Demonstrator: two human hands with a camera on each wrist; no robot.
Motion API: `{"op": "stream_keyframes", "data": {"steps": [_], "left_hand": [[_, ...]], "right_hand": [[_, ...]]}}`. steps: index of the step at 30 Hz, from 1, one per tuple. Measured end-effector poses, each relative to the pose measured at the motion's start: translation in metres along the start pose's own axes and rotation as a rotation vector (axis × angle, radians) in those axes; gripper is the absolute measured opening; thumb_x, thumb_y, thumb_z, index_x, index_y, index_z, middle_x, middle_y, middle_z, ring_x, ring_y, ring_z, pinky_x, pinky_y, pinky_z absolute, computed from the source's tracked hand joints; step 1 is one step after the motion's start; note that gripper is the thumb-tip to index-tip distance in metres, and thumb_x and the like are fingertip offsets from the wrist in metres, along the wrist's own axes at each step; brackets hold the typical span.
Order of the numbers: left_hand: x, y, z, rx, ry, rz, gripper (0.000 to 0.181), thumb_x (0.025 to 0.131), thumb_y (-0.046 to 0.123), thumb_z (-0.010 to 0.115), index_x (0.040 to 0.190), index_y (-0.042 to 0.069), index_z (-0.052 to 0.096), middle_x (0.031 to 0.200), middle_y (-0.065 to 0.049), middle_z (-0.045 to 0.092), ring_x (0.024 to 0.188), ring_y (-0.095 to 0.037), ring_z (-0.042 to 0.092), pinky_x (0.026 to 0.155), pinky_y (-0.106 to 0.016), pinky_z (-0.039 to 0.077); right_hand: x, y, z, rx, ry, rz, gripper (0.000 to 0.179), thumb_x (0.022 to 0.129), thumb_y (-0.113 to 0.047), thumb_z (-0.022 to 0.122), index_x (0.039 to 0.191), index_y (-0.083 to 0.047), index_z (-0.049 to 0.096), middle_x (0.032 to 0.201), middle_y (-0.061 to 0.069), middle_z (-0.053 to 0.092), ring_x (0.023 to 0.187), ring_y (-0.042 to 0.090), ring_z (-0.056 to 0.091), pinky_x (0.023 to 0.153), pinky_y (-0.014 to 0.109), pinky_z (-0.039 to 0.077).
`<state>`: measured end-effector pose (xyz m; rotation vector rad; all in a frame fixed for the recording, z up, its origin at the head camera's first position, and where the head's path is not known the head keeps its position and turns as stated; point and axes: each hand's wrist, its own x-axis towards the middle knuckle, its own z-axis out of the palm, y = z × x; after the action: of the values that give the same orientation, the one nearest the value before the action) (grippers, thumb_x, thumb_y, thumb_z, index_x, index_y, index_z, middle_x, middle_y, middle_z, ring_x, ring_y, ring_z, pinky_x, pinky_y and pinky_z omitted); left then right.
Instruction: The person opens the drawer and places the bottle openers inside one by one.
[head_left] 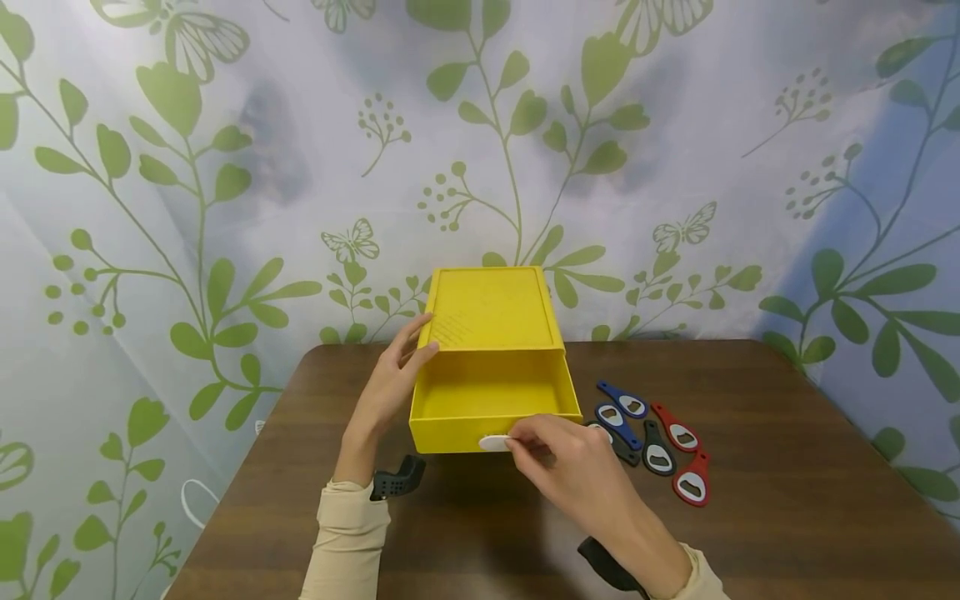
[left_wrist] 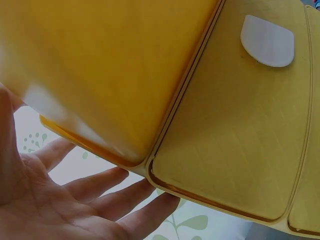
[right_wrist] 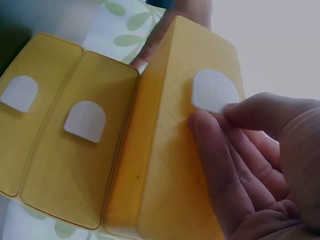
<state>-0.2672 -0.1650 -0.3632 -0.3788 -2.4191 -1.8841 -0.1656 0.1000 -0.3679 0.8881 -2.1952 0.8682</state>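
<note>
A yellow drawer cabinet stands on the table with its top drawer pulled out; the inside I see is bare. My right hand pinches the white handle of that drawer between thumb and fingers. At the cabinet's left side is my left hand, its spread fingers touching the side and its thumb by the top edge. Lower drawer fronts with white handles show in both wrist views.
Right of the cabinet, several bottle openers lie on the brown table: blue, black and red. Behind the table hangs a leaf-patterned cloth. A white cable shows beyond the table's left edge.
</note>
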Motion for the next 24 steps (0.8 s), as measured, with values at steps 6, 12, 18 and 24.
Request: {"op": "stream_keyframes", "data": {"steps": [6,12,18,24], "left_hand": [[-0.001,0.001,0.001,0.004,0.003,0.01,0.057,0.105,0.045,0.058,0.158,0.037,0.039,0.163,-0.009,0.036,0.148,-0.041,0.037,0.115,-0.063,0.038],[-0.001,0.002,0.002,-0.001,0.002,0.021,0.057,0.106,0.043,0.057,0.159,0.036,0.038,0.163,-0.01,0.036,0.148,-0.042,0.036,0.115,-0.063,0.037],[0.0,0.0,0.002,0.006,-0.003,0.019,0.057,0.106,0.044,0.057,0.159,0.036,0.037,0.164,-0.01,0.035,0.149,-0.043,0.034,0.115,-0.065,0.036],[-0.001,-0.001,0.001,0.0,-0.001,0.024,0.058,0.106,0.044,0.056,0.16,0.035,0.036,0.163,-0.01,0.035,0.149,-0.043,0.034,0.115,-0.064,0.037]], "right_hand": [[-0.001,-0.003,-0.004,0.016,0.0,-0.02,0.023,0.08,-0.001,0.086,0.091,-0.014,0.071,0.084,-0.01,0.074,0.071,-0.005,0.066,0.065,0.011,0.055],[-0.004,-0.005,-0.007,0.052,0.01,-0.062,0.026,0.077,0.003,0.086,0.09,-0.013,0.071,0.083,-0.008,0.074,0.071,-0.003,0.069,0.065,0.01,0.055],[-0.007,-0.007,-0.009,0.08,0.004,-0.075,0.023,0.079,0.003,0.084,0.09,-0.014,0.072,0.083,-0.008,0.074,0.07,-0.003,0.069,0.065,0.01,0.055],[-0.011,-0.014,-0.012,0.11,-0.02,-0.068,0.018,0.085,-0.002,0.082,0.09,-0.015,0.071,0.085,-0.008,0.074,0.071,-0.003,0.069,0.065,0.009,0.055]]}}
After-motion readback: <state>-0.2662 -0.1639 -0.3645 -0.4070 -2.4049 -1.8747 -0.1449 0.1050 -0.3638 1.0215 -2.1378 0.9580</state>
